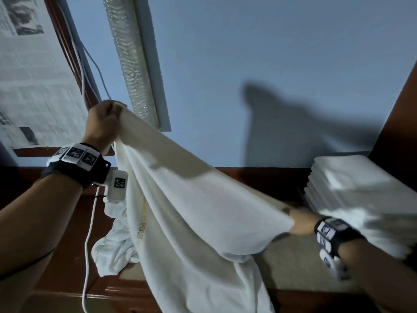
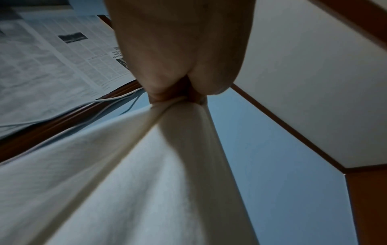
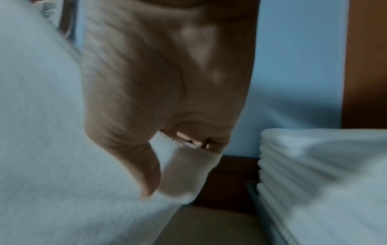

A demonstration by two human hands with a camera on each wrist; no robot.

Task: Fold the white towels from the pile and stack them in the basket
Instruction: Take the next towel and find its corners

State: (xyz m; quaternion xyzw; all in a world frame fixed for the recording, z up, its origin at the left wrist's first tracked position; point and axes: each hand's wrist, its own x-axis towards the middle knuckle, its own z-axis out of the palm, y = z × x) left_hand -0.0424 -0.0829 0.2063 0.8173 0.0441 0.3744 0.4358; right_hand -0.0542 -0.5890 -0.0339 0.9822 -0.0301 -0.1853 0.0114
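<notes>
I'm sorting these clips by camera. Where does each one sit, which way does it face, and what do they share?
Head: worn on the head, facing forward and down at the towel, both forearms, left hand, right hand, folded stack.
Left wrist: looks along the left hand gripping bunched towel; newspaper behind.
Right wrist: looks along the right hand pinching a towel edge beside the stack.
Shared: the towel appears in all views.
</notes>
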